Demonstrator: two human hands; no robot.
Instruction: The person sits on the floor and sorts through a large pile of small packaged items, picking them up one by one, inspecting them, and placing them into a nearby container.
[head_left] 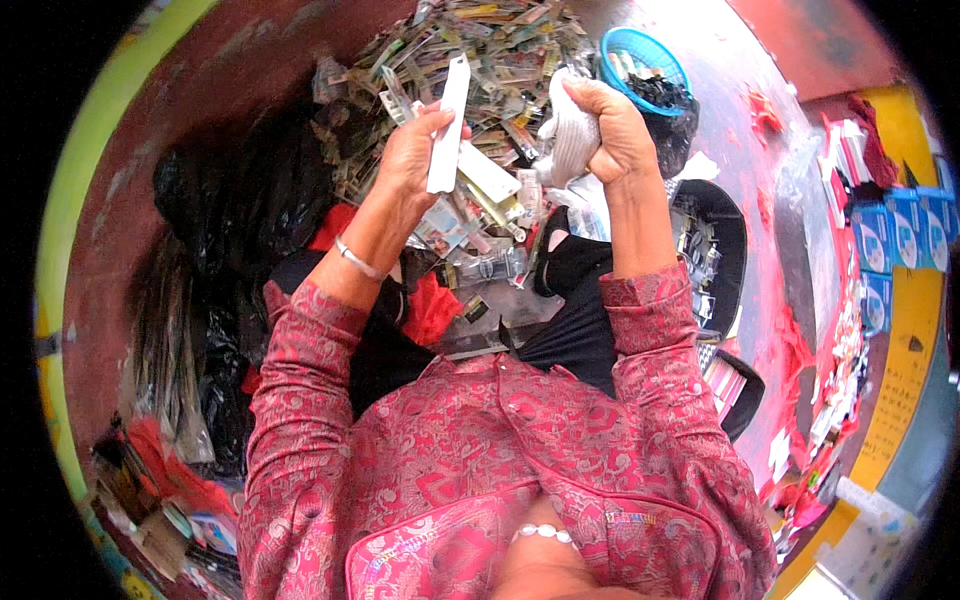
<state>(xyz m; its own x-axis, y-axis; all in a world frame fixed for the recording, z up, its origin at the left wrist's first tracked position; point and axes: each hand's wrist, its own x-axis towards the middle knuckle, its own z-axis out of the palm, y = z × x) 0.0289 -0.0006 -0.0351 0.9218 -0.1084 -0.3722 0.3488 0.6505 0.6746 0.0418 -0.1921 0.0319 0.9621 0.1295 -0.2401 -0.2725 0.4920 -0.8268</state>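
Observation:
My left hand is closed round a long, flat white strip, which stands nearly upright between thumb and fingers. A bunched, ribbed greyish-white cloth is gripped in my right hand; whether it is a glove I cannot tell. The two hands are apart, and both are raised over the near side of a big heap of small flat packs. Below the strip, between the hands, lies another white flat piece on the heap.
A blue plastic basket with dark items stands beyond my right hand. Black containers holding small things sit at my right. Black plastic bags lie at my left. Red scraps are by my legs, and blue boxes stand far right.

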